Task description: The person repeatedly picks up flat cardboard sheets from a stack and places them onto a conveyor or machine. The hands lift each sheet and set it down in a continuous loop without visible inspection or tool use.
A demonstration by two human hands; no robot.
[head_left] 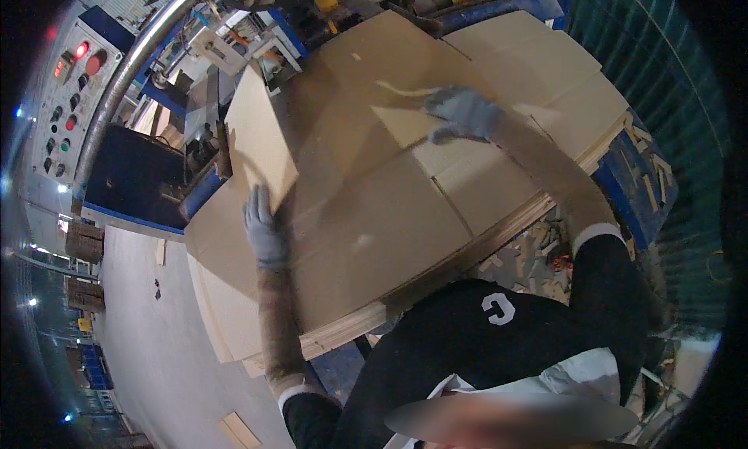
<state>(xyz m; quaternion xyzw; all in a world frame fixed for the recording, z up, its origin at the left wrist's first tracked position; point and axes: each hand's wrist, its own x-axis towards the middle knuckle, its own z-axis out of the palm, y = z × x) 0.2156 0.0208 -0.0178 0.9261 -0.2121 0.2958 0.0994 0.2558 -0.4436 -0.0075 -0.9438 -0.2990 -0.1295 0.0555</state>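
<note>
A stack of large flat brown cardboard sheets (pixel 366 238), slotted and creased, spreads out in front of me. My left hand (pixel 266 229), in a grey glove, is at the stack's left side. Its fingers are stretched out against the lower end of a raised, tilted cardboard flap (pixel 261 141). My right hand (pixel 463 114), also gloved, is over the far right part of the sheets, thumb apart from stretched fingers. A thin curved cardboard strip (pixel 405 90) lies by its fingertips; whether they touch is unclear. Brown sleeve covers wrap both forearms.
A control panel (pixel 72 98) with lit buttons stands at far left, beside a curved metal rail (pixel 128 75). Blue machinery (pixel 140 176) borders the stack's left and far sides. Cardboard scraps (pixel 538 254) litter the area under its right edge. A green corrugated wall (pixel 654 98) rises at right.
</note>
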